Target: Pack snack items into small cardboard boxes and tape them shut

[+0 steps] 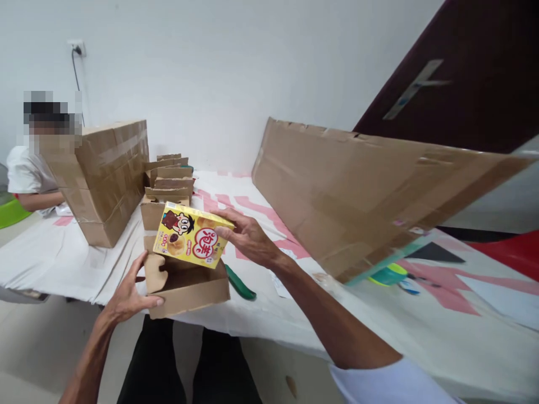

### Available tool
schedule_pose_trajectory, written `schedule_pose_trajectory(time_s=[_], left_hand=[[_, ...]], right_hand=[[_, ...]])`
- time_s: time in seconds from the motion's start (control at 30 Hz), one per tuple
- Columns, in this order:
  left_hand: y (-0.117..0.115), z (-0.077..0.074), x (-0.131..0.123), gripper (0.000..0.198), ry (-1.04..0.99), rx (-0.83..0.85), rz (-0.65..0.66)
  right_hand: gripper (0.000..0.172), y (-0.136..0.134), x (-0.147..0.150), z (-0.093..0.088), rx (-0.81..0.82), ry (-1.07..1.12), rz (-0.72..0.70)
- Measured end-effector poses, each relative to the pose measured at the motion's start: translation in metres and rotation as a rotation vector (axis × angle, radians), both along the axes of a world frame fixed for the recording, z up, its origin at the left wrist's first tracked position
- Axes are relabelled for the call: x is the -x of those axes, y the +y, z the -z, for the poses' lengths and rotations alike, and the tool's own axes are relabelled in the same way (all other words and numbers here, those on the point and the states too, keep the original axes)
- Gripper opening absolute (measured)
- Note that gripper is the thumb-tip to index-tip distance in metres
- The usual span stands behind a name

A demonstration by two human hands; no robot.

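Observation:
My right hand (248, 237) grips the right end of a yellow snack box (191, 234) with a cartoon figure and red lettering on its face. The snack box is tilted over a small open cardboard box (191, 297) at the table's front edge. My left hand (128, 294) holds that cardboard box by its left end, thumb along the front wall. How deep the snack box reaches into the cardboard box cannot be made out. Just right of the cardboard box lies a long green object (240, 283), partly hidden by it.
More open cardboard boxes (168, 182) stand in a row behind. Stacked taped cartons (112, 179) rise at left, a person (36, 174) beyond them. A large cardboard panel (357, 196) leans at right, near a green-yellow bowl (389, 274). White cloth (261, 320) covers the table.

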State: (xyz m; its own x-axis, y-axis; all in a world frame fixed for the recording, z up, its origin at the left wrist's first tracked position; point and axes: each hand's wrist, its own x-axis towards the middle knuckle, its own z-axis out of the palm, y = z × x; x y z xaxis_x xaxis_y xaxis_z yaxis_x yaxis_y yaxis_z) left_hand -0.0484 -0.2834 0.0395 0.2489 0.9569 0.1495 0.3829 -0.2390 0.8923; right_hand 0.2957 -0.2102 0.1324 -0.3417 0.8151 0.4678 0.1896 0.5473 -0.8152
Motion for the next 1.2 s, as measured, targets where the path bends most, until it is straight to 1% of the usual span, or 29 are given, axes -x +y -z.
schedule_pose_trajectory(time_s=[0.03, 0.1, 0.17, 0.2, 0.23, 0.3, 0.33, 0.37, 0.4, 0.47, 0.53, 0.57, 0.63, 0.7, 0.73, 0.83, 0.9, 0.97, 1.03, 1.13, 1.2], left_hand=[[0.006, -0.002, -0.003, 0.122, -0.001, -0.019, 0.008], [0.014, -0.01, -0.008, 0.107, -0.022, -0.098, -0.044], [0.017, -0.025, -0.013, 0.089, -0.084, -0.19, -0.122], [0.017, -0.034, -0.018, 0.084, -0.136, -0.204, -0.124], [0.016, -0.044, -0.023, 0.082, -0.2, -0.186, -0.089], [0.015, -0.061, -0.036, 0.079, -0.347, -0.08, 0.021], [0.014, -0.068, -0.043, 0.077, -0.42, -0.026, 0.051], [0.015, -0.073, -0.05, 0.073, -0.488, 0.008, 0.046], [0.015, -0.077, -0.056, 0.071, -0.549, 0.015, 0.002], [0.019, -0.082, -0.067, 0.069, -0.661, -0.038, -0.149], [0.022, -0.084, -0.076, 0.072, -0.761, -0.099, -0.278], [0.023, -0.084, -0.079, 0.074, -0.796, -0.109, -0.305], [0.024, -0.083, -0.084, 0.077, -0.818, -0.086, -0.281], [0.024, -0.082, -0.083, 0.073, -0.8, -0.048, -0.243], [0.024, -0.082, -0.079, 0.07, -0.797, -0.041, -0.247], [0.028, -0.083, -0.065, 0.065, -0.806, -0.026, -0.271], [0.033, -0.084, -0.056, 0.063, -0.785, 0.007, -0.242], [0.039, -0.083, -0.053, 0.063, -0.746, 0.021, -0.233], [0.047, -0.078, -0.052, 0.066, -0.67, 0.009, -0.28], [0.057, -0.068, -0.051, 0.07, -0.506, 0.018, -0.341], [0.063, -0.06, -0.048, 0.069, -0.437, 0.045, -0.356]], right_hand=[[0.044, 0.002, 0.0, -0.002, 0.03, 0.055, -0.009], [0.047, 0.005, 0.003, -0.002, 0.09, 0.144, -0.041], [0.05, 0.006, 0.008, 0.0, 0.149, 0.206, -0.075], [0.051, 0.006, 0.011, 0.001, 0.176, 0.232, -0.087], [0.053, 0.006, 0.015, 0.001, 0.202, 0.259, -0.094], [0.057, 0.007, 0.022, 0.001, 0.242, 0.32, -0.089], [0.059, 0.007, 0.025, 0.0, 0.25, 0.361, -0.076], [0.062, 0.008, 0.028, -0.001, 0.247, 0.406, -0.058], [0.064, 0.008, 0.031, -0.002, 0.238, 0.45, -0.04], [0.068, 0.008, 0.038, -0.002, 0.223, 0.516, -0.017], [0.071, 0.005, 0.048, 0.001, 0.238, 0.539, -0.028], [0.073, 0.003, 0.054, 0.004, 0.258, 0.539, -0.051], [0.073, -0.001, 0.066, 0.007, 0.304, 0.549, -0.118], [0.07, -0.005, 0.077, 0.007, 0.337, 0.567, -0.175], [0.07, -0.006, 0.08, 0.006, 0.341, 0.573, -0.191], [0.071, -0.004, 0.082, -0.001, 0.31, 0.571, -0.183], [0.075, 0.001, 0.082, 0.0, 0.284, 0.569, -0.135], [0.077, 0.008, 0.083, 0.007, 0.274, 0.547, -0.065], [0.076, 0.015, 0.087, 0.02, 0.287, 0.507, -0.004], [0.07, 0.026, 0.091, 0.042, 0.392, 0.425, 0.051], [0.067, 0.031, 0.093, 0.052, 0.484, 0.37, 0.062]])
